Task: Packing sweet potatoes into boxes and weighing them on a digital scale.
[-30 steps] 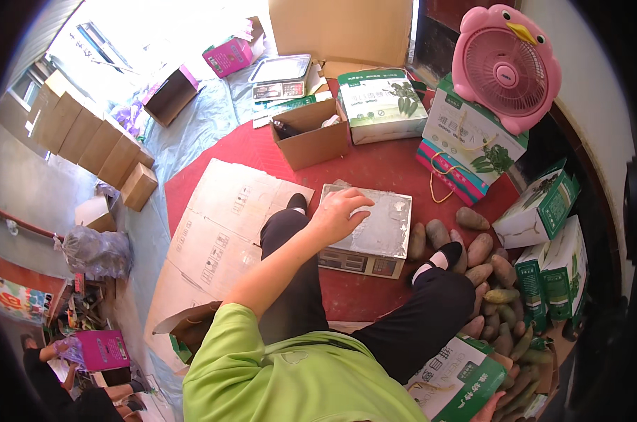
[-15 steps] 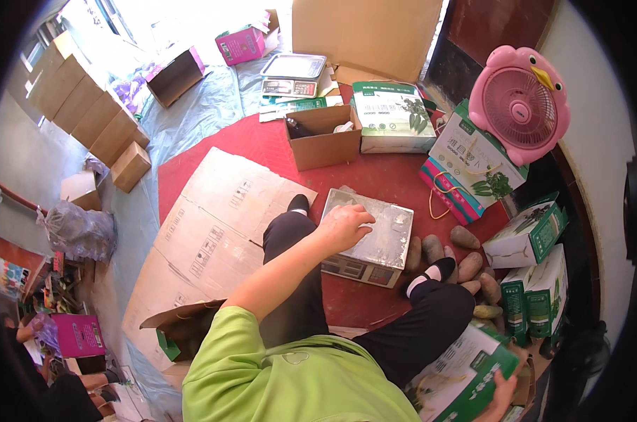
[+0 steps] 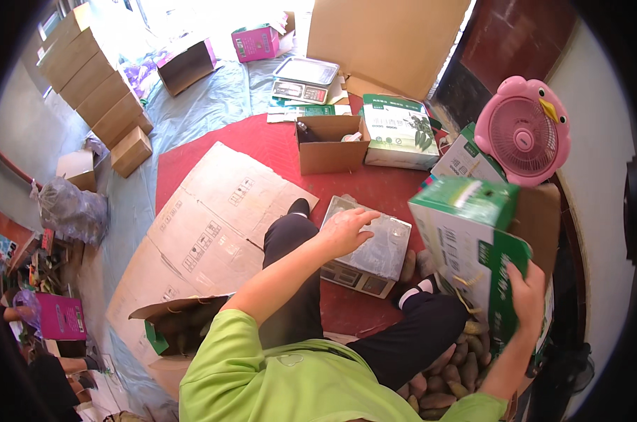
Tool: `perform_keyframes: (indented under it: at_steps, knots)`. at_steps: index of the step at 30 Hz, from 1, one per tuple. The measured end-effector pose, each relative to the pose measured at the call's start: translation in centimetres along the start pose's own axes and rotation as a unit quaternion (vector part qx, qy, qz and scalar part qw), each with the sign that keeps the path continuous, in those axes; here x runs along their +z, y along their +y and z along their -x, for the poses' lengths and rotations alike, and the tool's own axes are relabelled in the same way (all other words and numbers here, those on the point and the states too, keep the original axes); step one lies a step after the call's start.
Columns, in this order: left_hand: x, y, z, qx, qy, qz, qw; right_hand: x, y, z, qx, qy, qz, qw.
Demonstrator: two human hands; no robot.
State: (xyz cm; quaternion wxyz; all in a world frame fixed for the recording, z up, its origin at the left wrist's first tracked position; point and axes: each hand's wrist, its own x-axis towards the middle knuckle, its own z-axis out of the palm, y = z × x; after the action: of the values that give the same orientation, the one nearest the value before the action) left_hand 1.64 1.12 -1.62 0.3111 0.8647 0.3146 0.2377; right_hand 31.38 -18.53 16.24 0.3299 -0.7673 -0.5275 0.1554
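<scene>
My right hand [image 3: 526,299] grips the edge of a green and white cardboard carton [image 3: 452,257]. The carton is raised and tilted over my right knee, its brown inner side facing right. My left hand [image 3: 346,231], fingers apart, is over the worn metal top of a box-shaped weighing scale [image 3: 392,257]. Whether its palm presses on the top I cannot tell. The scale stands on the red mat between my legs, its panel toward me. Below the carton lies a heap of brownish tubers [image 3: 459,369], partly hidden by my right arm and leg.
A flattened cardboard sheet [image 3: 206,225] covers the floor at left, with an open carton [image 3: 181,320] near my left side. Farther off stand a brown open box [image 3: 332,158], a second scale [image 3: 304,81] and a white-green carton [image 3: 403,133]. A pink fan [image 3: 522,133] stands at right.
My right hand has lifted the green and white carton from beside my right leg, up and forward. Tubers under it now show. My left hand stays over the scale.
</scene>
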Motion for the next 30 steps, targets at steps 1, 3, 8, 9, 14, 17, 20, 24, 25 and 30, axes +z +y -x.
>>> perform_keyframes:
  at_steps: [1, 3, 8, 9, 14, 17, 20, 24, 25, 30]
  knots:
    - [0.1, 0.1, -0.1, -0.005, -0.003, 0.021, 1.000, 1.5, -0.8, -1.3, -0.023, -0.017, 0.044, 0.999]
    - [0.2, 0.4, -0.2, -0.002, 0.012, 0.017, 1.000, 5.6, -2.7, -3.5, -0.049, -0.034, 0.097, 0.993]
    - [-0.2, 1.2, -0.4, -0.003, 0.077, 0.002, 0.997, 16.0, -3.2, -6.8, -0.109, -0.080, 0.152, 0.979]
    - [-0.3, 1.2, -0.3, -0.024, 0.082, 0.021, 0.996, 17.0, -3.5, -7.1, -0.135, -0.092, 0.139, 0.977]
    - [-0.5, -0.3, -0.2, -0.082, 0.140, -0.010, 0.987, 17.4, -1.3, -7.3, -0.150, -0.152, 0.170, 0.962]
    - [-1.0, -0.6, -0.1, -0.099, 0.176, 0.010, 0.979, 14.9, 1.7, -6.4, -0.092, -0.200, 0.190, 0.957]
    - [-2.1, 1.4, 0.1, -0.063, 0.203, -0.086, 0.973, 12.0, 6.3, -4.9, -0.085, -0.202, 0.104, 0.970]
    - [-1.0, 2.0, 0.6, 0.078, 0.160, -0.215, 0.960, 8.8, 10.7, -2.4, 0.076, -0.037, -0.196, 0.977]
    - [-0.7, 2.1, 0.6, 0.102, 0.145, -0.226, 0.958, 8.0, 12.9, -1.7, 0.075, 0.027, -0.208, 0.975]
    - [1.3, 0.9, -0.5, 0.151, 0.154, -0.275, 0.937, 9.3, 32.4, 6.0, 0.148, 0.057, -0.022, 0.987]
